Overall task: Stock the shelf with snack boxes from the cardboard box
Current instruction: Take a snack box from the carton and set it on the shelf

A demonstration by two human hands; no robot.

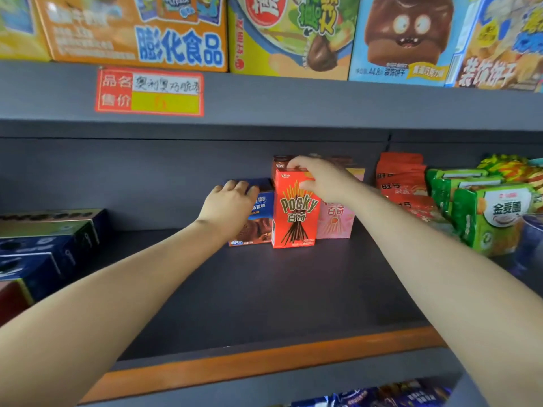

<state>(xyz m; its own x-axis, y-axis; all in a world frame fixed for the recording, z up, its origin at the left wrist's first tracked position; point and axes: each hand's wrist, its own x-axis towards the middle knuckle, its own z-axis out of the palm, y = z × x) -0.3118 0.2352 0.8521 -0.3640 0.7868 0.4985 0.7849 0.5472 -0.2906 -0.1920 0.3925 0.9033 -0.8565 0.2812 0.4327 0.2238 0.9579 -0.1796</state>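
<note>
A red Pocky box stands upright on the dark shelf, and my right hand grips its top right corner with curled fingers. To its left stands a blue snack box; my left hand holds its top left side. A pink Pocky box stands right of the red one, partly behind my right wrist. A darker box stands behind the red one. The cardboard box is not in view.
Blue cookie boxes lie at the shelf's left end. Red bags and green bags fill the right end. Large cartons sit on the shelf above, over a red price label. The shelf has an orange front edge.
</note>
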